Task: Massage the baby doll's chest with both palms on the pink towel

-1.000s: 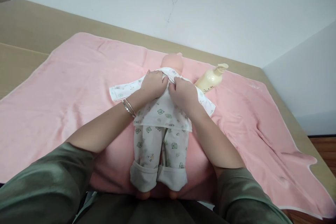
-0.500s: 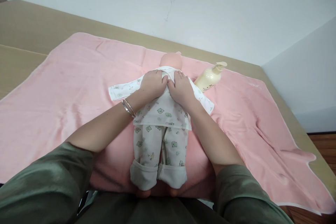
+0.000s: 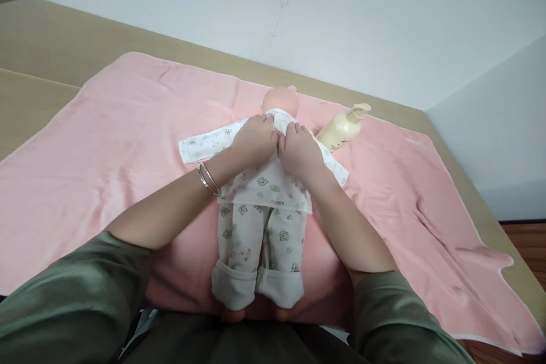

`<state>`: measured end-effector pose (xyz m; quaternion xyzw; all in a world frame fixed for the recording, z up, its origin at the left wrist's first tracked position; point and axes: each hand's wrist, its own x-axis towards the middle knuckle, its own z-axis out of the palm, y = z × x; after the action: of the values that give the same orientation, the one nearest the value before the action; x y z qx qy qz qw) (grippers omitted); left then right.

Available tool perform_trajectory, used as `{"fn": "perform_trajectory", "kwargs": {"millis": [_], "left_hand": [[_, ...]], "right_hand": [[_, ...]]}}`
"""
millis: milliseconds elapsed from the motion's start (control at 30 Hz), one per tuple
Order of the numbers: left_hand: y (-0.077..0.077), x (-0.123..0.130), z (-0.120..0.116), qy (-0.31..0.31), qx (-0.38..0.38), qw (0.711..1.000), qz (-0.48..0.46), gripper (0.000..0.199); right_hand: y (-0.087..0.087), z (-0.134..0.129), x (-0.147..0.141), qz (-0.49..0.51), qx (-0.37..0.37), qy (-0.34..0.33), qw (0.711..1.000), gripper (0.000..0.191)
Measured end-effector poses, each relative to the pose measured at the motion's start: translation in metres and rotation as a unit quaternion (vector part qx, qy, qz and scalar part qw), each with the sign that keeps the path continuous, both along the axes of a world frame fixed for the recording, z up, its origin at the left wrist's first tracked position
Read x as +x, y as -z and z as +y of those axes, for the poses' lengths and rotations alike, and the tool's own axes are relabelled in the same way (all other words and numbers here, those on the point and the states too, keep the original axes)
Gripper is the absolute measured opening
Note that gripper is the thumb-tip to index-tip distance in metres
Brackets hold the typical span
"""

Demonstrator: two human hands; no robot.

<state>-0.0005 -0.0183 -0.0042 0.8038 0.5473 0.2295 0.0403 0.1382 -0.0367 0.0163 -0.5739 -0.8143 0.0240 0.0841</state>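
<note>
A baby doll (image 3: 280, 101) lies along the blanket with its feet toward me, dressed in a white printed shirt (image 3: 268, 185) and matching trousers (image 3: 243, 239) with turned-up cuffs. At the upper chest, just below the collar, my left hand (image 3: 257, 139) is closed with its fingertips pinched on the shirt cloth. My right hand (image 3: 301, 148) meets it there, fingers curled onto the same cloth. The two hands nearly touch and hide what lies between the fingertips. Both shirt sleeves spread outward, the left one flat.
A pale yellow pump bottle (image 3: 341, 129) lies tilted beside the doll's right-hand sleeve. Under everything is a pink blanket (image 3: 128, 119), wrinkled at the right, on a wooden table (image 3: 55, 34). A white wall (image 3: 362, 28) rises behind the table.
My fingers, laid flatter on the chest before, are now curled and drawn together at the collar. Both hands have shifted slightly right and closer to each other. The doll and bottle lie as before.
</note>
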Motion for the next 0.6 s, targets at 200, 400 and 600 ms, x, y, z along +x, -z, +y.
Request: {"fn": "perform_trajectory", "kwargs": {"millis": [200, 400, 600], "left_hand": [[-0.002, -0.009, 0.013, -0.075, -0.102, 0.990, -0.064, 0.044], [-0.021, 0.003, -0.011, -0.032, -0.059, 0.997, 0.046, 0.030], [-0.031, 0.006, -0.019, -0.032, -0.089, 0.994, 0.047, 0.030]], "right_hand": [[0.016, -0.018, -0.011, 0.013, 0.074, -0.028, 0.997, 0.056], [0.013, 0.028, 0.010, 0.107, 0.021, -0.001, 0.994, 0.051], [0.013, 0.031, 0.014, 0.121, 0.034, -0.009, 0.992, 0.048]]}}
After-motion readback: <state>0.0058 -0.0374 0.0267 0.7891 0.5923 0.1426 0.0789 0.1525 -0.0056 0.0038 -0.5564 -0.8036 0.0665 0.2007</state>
